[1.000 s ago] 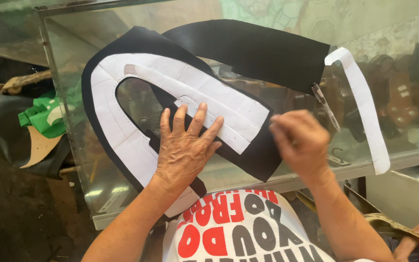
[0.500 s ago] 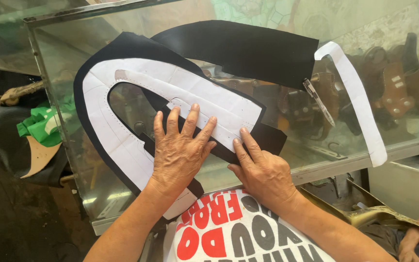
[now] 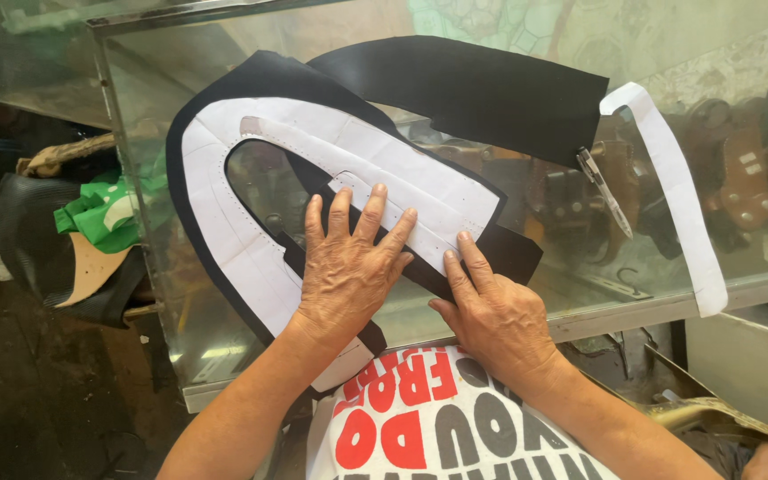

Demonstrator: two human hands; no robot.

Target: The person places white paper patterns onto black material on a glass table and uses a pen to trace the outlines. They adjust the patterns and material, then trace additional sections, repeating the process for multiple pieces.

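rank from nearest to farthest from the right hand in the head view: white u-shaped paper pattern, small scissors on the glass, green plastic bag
1. White U-shaped paper pattern: under the right hand's fingertips.
2. Small scissors: up and to the right, on the glass counter.
3. Green plastic bag: far left, beyond the left hand.

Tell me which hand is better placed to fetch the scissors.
Right, probably: the right hand lies nearer the scissors on the glass top, while the left hand presses the white paper pattern flat.

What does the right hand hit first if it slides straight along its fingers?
The right hand fingertips already touch the white paper pattern on the black sheet; it would ride further onto that paper.
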